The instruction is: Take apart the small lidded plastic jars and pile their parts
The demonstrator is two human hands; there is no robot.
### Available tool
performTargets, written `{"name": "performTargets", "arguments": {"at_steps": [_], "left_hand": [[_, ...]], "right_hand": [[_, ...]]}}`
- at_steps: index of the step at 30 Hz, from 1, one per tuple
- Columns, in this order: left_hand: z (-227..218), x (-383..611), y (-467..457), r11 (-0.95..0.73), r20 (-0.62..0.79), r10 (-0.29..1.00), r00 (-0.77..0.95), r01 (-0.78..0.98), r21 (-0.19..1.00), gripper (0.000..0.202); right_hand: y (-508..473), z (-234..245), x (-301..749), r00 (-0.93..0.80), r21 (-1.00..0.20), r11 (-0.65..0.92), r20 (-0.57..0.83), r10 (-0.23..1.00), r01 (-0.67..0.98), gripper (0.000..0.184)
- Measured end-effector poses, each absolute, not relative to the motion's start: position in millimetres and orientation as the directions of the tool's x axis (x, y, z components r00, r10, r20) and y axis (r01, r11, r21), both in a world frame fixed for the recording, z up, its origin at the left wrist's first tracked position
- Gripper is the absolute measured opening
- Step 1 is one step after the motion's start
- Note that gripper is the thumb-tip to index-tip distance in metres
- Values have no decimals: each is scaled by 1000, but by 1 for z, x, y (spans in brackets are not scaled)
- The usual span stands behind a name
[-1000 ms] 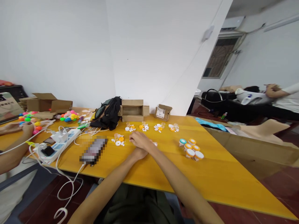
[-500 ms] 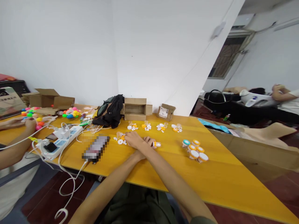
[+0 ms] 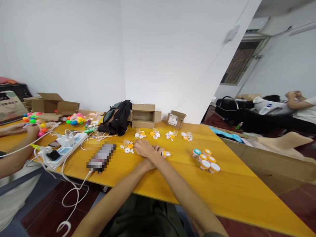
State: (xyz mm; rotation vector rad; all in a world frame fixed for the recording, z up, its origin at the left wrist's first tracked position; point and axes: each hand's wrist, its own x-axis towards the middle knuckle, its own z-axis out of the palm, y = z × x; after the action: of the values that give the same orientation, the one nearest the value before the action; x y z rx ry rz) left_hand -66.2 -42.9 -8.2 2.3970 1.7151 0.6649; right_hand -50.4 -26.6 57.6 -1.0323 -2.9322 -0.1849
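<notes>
My forearms cross over the yellow table [image 3: 237,191]. My right hand [image 3: 143,148] lies on top and reaches left, its fingers drawn together at the edge of a pile of small white and orange parts [image 3: 127,147]. What those fingers hold is hidden. My left hand [image 3: 158,151] sits underneath, closed on a small clear jar [image 3: 167,153] that pokes out to the right. Several capped jars [image 3: 206,159] with orange, white and teal lids stand in a cluster to the right.
More small heaps of parts [image 3: 163,134] lie in a row further back, before two cardboard boxes [image 3: 144,116] and a black bag [image 3: 117,118]. A phone [image 3: 101,157] and power strip [image 3: 64,149] with cables lie left. Another person's arm [image 3: 14,154] works at far left.
My right hand reached left to the parts pile, then drew back slightly. The jar in my left hand has come into view on the right. The view shifted a little.
</notes>
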Motion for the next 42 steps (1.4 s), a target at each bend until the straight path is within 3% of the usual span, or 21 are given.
{"name": "performTargets", "arguments": {"at_steps": [6,10,16,22,42], "left_hand": [[-2,-68,-44,-412,243,909,340,827,383,21],[0,-68,-46,-392,188,919,346,847,359,24],[-2,-68,-46,-396,203,918,341,819,415,19],[-5,-68,-44,-401,235,915,328,802,443,19],[-2,-67,-47,-398,199,917,346,839,372,22]], "right_hand": [[-22,49,-59,-826,119,818,61,560,563,29],[-22,50,-57,-809,109,802,92,580,588,28],[-25,66,-52,-772,3,787,192,605,617,30],[-25,72,-55,-790,32,794,124,600,607,29],[-24,65,-52,-813,43,817,139,565,575,29]]}}
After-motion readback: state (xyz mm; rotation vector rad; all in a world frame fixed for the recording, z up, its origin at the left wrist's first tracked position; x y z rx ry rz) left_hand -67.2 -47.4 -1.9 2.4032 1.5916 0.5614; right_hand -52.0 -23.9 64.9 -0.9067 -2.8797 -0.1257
